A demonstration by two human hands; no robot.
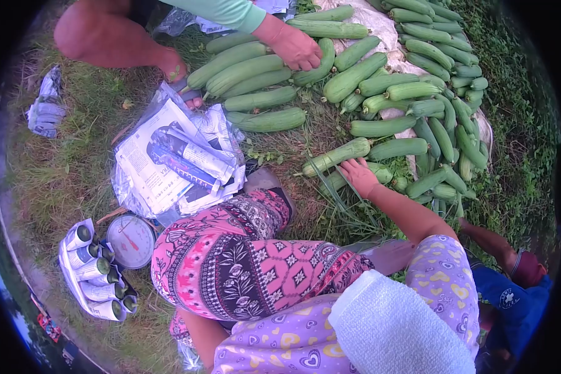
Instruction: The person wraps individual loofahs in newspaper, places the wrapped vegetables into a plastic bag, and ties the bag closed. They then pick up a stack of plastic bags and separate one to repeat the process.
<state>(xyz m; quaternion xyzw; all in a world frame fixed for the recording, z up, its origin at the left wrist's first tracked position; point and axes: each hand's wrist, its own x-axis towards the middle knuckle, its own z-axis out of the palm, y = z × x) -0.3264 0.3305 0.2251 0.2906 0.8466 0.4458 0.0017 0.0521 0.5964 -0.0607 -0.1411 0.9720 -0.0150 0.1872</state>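
Note:
My right hand reaches over the grass with its fingers stretched out, and their tips touch the lower side of a long green sponge gourd. More sponge gourds lie just beyond and under that arm, some partly hidden by leaves and grass. Only the forearm of my left arm shows at the bottom, beside my patterned trouser leg; its hand is hidden. Across from me, another person's hand rests on a curved sponge gourd, next to a row of gourds on the grass.
Newspaper sheets in plastic lie before my knee. A round dial scale stands beside a pack of paper-wrapped gourds. A big gourd pile covers a whitish sheet at upper right. A person in blue is at right.

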